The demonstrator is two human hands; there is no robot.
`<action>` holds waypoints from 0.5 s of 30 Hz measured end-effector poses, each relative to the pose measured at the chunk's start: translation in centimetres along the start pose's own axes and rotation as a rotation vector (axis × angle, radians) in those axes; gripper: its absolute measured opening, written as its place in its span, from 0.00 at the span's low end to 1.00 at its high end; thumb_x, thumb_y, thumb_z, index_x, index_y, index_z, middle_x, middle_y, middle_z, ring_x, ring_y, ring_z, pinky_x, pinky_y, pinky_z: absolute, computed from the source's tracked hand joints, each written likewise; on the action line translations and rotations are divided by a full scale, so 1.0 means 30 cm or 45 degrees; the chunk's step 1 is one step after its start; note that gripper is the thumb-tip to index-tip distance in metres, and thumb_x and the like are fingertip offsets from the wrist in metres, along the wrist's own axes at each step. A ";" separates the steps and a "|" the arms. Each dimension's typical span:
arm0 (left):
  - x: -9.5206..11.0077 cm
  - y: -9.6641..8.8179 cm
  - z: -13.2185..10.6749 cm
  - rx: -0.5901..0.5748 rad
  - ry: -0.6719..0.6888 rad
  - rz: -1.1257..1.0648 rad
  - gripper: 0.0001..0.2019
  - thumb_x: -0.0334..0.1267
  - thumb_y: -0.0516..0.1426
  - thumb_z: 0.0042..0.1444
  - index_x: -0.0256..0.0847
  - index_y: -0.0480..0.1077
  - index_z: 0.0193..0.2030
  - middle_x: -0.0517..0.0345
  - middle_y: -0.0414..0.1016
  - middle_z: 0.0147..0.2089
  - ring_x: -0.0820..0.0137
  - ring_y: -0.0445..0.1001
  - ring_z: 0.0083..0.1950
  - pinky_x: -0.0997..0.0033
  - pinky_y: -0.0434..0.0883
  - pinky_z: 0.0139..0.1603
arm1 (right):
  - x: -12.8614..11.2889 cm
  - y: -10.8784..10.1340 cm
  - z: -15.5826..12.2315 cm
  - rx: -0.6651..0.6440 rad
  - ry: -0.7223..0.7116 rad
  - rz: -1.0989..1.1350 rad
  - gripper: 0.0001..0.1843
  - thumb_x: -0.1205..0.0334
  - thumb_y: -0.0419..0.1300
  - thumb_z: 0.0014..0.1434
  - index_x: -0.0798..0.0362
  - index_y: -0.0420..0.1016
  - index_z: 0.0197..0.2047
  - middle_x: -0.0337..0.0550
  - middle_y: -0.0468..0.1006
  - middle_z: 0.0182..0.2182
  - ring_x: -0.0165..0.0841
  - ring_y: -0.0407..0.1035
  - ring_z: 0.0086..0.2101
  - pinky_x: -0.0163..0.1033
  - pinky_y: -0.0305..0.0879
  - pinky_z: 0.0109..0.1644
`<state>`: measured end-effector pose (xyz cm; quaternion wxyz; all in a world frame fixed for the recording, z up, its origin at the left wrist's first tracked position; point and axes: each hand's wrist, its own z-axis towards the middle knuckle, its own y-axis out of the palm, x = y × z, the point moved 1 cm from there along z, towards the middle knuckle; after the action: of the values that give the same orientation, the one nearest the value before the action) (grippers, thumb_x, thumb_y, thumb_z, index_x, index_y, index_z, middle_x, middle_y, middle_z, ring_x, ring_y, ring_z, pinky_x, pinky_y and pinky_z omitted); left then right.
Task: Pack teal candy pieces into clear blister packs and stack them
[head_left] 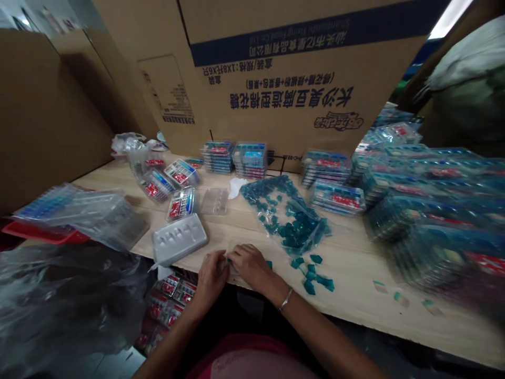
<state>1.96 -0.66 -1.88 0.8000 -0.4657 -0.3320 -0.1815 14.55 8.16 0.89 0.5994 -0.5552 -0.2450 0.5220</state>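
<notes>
At the table's front edge, my left hand (213, 275) and my right hand (251, 267) meet with curled, closed fingers. A small speck of teal and some pale, clear material show between the fingertips, but what they pinch is too small to name. Just left of my left hand lies a white molded plastic tray (179, 241) with hollows. Right of my right hand, several loose teal angular pieces (311, 273) are scattered on the wood. Behind them lies a clear plastic bag (272, 210) with many more teal pieces in it.
Stacked clear packs with red labels (426, 210) crowd the right side, and more small stacks (250, 159) stand before a big cardboard box (292, 84). Clear trays (106, 216) lie at left above a grey plastic bag (71, 305). Striped pieces (401, 299) lie near the right front edge.
</notes>
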 end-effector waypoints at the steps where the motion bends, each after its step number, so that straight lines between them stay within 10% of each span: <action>1: -0.001 0.001 -0.002 0.002 0.004 0.002 0.15 0.34 0.54 0.52 0.41 0.67 0.48 0.54 0.73 0.38 0.64 0.72 0.40 0.62 0.70 0.43 | -0.007 0.003 0.004 -0.012 -0.035 -0.037 0.05 0.70 0.58 0.60 0.53 0.73 0.39 0.44 0.75 0.36 0.36 0.68 0.39 0.39 0.62 0.44; 11: 0.016 -0.002 -0.014 -0.047 0.027 -0.016 0.17 0.31 0.53 0.52 0.40 0.66 0.50 0.51 0.74 0.40 0.63 0.72 0.42 0.61 0.70 0.45 | -0.020 0.042 0.001 0.080 0.003 -0.060 0.10 0.72 0.57 0.58 0.55 0.72 0.43 0.47 0.75 0.38 0.39 0.68 0.39 0.43 0.66 0.44; 15: -0.005 -0.109 0.108 0.015 0.027 0.006 0.11 0.36 0.56 0.51 0.42 0.70 0.42 0.53 0.75 0.39 0.63 0.73 0.43 0.61 0.69 0.47 | -0.010 -0.013 -0.086 0.351 -0.014 -0.021 0.15 0.71 0.55 0.59 0.56 0.69 0.51 0.51 0.74 0.45 0.41 0.67 0.44 0.47 0.66 0.48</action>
<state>-1.28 0.50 1.16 0.8067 -0.4597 -0.3234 -0.1826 16.85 6.91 0.66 0.6729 -0.4626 -0.1787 0.5489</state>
